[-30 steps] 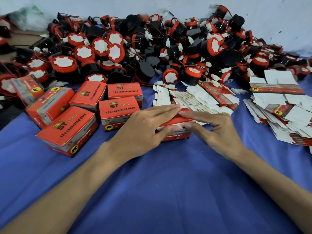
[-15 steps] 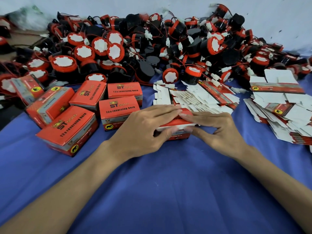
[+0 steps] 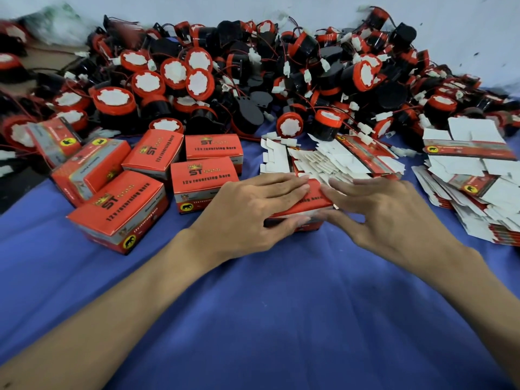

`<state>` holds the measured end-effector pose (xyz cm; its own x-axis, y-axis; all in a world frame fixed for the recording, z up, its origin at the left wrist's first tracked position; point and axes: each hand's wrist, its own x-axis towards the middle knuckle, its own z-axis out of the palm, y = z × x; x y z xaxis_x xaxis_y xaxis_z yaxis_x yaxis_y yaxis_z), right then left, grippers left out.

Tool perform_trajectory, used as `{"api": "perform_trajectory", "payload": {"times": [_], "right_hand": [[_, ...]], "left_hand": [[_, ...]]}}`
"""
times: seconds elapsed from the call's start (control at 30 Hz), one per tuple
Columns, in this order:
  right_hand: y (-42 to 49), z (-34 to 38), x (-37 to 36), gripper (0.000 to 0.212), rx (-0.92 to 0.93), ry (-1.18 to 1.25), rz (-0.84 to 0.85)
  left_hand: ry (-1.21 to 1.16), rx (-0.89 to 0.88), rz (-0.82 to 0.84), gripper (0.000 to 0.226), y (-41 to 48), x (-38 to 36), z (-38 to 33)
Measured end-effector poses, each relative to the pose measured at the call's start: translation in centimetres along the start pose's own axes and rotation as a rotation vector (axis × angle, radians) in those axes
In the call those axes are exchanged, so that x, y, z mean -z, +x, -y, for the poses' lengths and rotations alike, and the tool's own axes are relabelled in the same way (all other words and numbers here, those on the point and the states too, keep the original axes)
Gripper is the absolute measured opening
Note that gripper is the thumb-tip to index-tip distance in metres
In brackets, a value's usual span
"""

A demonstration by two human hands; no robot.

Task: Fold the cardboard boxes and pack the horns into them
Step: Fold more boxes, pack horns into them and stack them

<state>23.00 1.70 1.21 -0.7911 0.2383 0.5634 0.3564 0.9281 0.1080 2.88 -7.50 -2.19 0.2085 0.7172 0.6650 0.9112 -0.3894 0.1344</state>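
Orange packed boxes (image 3: 118, 212) sit left on the blue cloth (image 3: 281, 305). My left hand (image 3: 247, 212) grips the orange box (image 3: 312, 198) at centre, thumb in front, fingers on top. My right hand (image 3: 388, 212) hovers spread beside it.

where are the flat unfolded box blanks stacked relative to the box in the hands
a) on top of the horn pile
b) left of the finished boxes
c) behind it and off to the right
c: the flat blanks lie just behind the held box, with more at the right.
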Motion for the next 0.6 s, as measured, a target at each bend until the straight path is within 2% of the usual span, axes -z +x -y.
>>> {"api": "perform_trajectory", "payload": {"times": [0.07, 0.17, 0.4, 0.53, 0.6], "right_hand": [[0.0, 0.2, -0.2, 0.049, 0.002, 0.056, 0.044], [-0.3, 0.5, -1.1, 0.035, 0.07, -0.009, -0.054], [-0.8, 0.6, -3.2, 0.032, 0.103, -0.026, -0.179], [-1.0, 0.8, -3.5, 0.029, 0.11, -0.018, -0.156], [-1.0, 0.8, -3.3, 0.027, 0.071, 0.07, -0.121]], "left_hand": [[0.001, -0.005, 0.007, 0.043, 0.1, 0.1, 0.0], [-0.005, 0.006, 0.02, 0.045, 0.1, -0.1, -0.1], [0.051, 0.025, 0.125, 0.055, 0.6, -0.4, -0.4], [0.056, 0.007, 0.124, 0.051, 0.7, -0.4, -0.1], [0.029, 0.018, 0.123, 0.047, 0.6, -0.5, -0.2]]}}
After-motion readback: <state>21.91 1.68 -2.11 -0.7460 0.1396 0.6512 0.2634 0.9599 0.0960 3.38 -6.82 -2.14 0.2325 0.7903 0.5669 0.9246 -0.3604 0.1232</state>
